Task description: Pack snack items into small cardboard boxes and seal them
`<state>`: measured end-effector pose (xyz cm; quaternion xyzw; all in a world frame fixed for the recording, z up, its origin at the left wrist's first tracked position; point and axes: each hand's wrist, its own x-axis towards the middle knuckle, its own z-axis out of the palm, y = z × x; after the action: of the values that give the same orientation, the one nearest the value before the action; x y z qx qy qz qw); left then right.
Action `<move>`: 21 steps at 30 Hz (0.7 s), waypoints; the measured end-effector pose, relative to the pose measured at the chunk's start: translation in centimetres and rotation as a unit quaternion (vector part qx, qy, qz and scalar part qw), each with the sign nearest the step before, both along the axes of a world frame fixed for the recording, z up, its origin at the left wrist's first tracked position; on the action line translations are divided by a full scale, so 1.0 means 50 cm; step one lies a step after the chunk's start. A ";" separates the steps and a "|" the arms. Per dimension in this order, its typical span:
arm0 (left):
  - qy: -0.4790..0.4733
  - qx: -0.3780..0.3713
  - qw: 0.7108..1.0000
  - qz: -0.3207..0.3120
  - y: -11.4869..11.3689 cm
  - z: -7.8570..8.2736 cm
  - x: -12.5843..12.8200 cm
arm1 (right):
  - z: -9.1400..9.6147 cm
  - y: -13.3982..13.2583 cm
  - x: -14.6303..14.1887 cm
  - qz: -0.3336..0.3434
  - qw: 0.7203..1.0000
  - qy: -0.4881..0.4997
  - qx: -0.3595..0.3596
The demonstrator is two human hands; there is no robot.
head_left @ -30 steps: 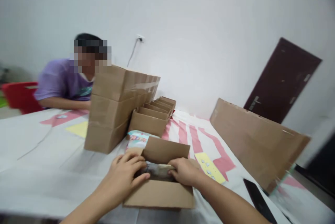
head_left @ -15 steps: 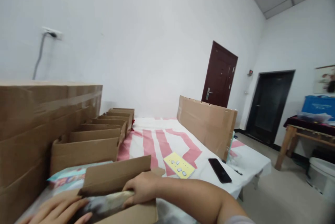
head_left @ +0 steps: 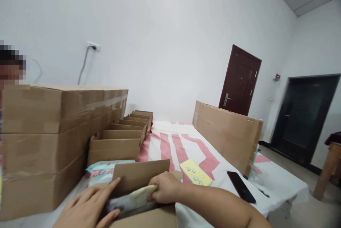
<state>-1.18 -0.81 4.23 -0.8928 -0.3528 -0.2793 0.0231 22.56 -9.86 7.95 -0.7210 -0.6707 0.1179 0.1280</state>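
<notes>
An open cardboard box (head_left: 141, 176) lies in front of me at the bottom of the view, with its flaps up. Inside it is a soft, greyish and pale yellow packet (head_left: 137, 199), its lower part hidden by the near flap. My right hand (head_left: 165, 187) reaches in from the right, fingers closed around the packet's pale right end. At the box's left end rests my left hand (head_left: 87, 206), fingers stretched out and apart, thumb along the packet's left side. Just behind the box lies a light blue printed package (head_left: 106, 167).
Several open cardboard boxes (head_left: 114, 150) stand in a row behind. Taped cartons (head_left: 32, 150) are stacked on the left, a person (head_left: 10, 68) beyond them. To the right are a yellow card (head_left: 195, 171), a phone (head_left: 241, 187) and an upright cardboard panel (head_left: 226, 132).
My view has swung left, so everything sits further right and a person shows at the left edge. Both hands remain at the box, the right still on the packet.
</notes>
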 end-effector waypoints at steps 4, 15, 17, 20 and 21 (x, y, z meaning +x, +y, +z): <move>-0.025 -0.033 0.999 -0.006 -0.019 0.036 -0.004 | 0.024 -0.013 0.004 -0.042 0.991 0.110 0.058; -0.260 -0.375 0.868 -0.196 0.017 0.231 0.027 | 0.222 0.038 0.010 0.071 0.896 0.367 0.239; -0.320 -0.417 0.824 -0.212 0.046 0.260 0.041 | 0.249 0.079 0.015 0.081 0.877 0.386 0.275; -0.393 -0.428 0.786 -0.214 0.105 0.280 0.060 | 0.264 0.146 0.027 0.107 0.852 0.429 0.282; -0.408 -0.424 0.781 -0.208 0.126 0.280 0.066 | 0.262 0.168 0.032 0.123 0.849 0.443 0.261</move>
<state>2.13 5.51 18.23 -0.6664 -0.2176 -0.4379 -0.5629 24.17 -1.45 21.06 -0.4440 -0.6318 0.2600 0.5797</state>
